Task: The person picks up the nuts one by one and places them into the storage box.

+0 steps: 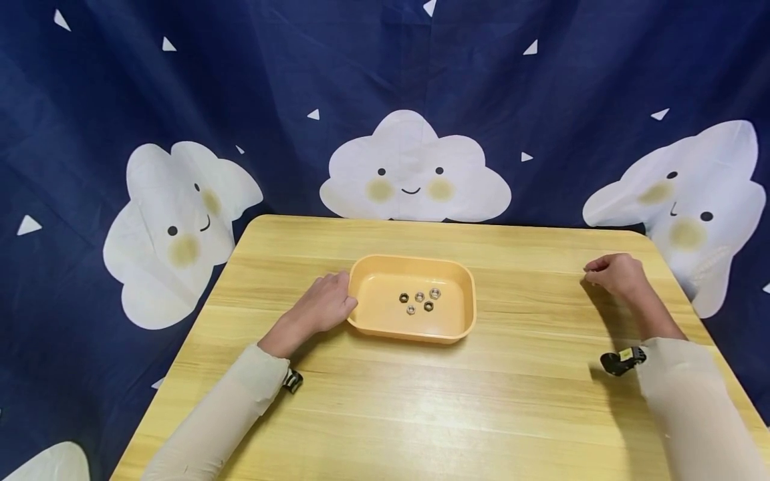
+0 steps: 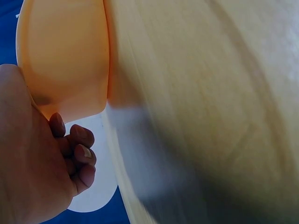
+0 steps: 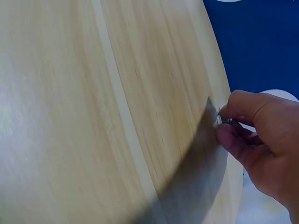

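My left hand [image 1: 323, 302] grips the left end of a shallow orange plastic tray [image 1: 415, 334] on the table, the thumb at its rim. In the left wrist view, the fingers [image 2: 84, 151] of that hand curl beside the tray's end wall [image 2: 70, 56]. Several hex nuts lie together on the tray's floor, among them a dark nut [image 1: 404, 298] and a silver nut [image 1: 435, 293]. Far to the right, my right hand [image 1: 619, 275] pinches a small metal piece [image 3: 226, 121] between thumb and fingertips, just above the tabletop. Fingers cover much of that piece, so its kind is unclear.
The light wooden table [image 1: 409, 414] has rounded far corners. Behind it hangs a dark blue curtain [image 1: 289, 67] with white clouds. A small black camera [image 1: 622, 361] is strapped at the right wrist, another [image 1: 293, 381] at the left.
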Action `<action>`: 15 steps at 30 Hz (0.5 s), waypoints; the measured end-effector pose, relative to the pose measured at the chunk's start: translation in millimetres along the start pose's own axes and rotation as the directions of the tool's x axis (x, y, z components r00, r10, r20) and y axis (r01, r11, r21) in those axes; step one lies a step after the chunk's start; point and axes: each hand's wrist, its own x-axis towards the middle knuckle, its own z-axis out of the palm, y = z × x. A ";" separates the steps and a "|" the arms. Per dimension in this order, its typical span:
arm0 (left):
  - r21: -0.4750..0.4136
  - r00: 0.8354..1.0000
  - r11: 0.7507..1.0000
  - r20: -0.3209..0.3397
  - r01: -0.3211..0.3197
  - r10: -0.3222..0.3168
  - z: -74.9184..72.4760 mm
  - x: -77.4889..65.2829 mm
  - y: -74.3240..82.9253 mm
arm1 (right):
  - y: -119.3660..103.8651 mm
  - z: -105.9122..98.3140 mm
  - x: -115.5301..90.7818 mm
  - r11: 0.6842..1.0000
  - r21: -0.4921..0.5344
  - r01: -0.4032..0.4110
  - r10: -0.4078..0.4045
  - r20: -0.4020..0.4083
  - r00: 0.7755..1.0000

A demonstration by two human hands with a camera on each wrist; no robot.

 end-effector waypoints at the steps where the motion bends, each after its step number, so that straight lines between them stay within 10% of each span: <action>1: 0.001 1.000 1.000 0.000 -0.001 0.001 0.2 0.2 0.0 | -1.0 0.9 -0.2 1.000 0.008 -0.003 0.003 0.000 1.000; 15: 0.007 1.000 1.000 0.005 0.003 -0.003 1.3 2.1 -1.1 | -14.7 7.5 -3.2 0.994 0.103 -0.019 0.020 -0.004 1.000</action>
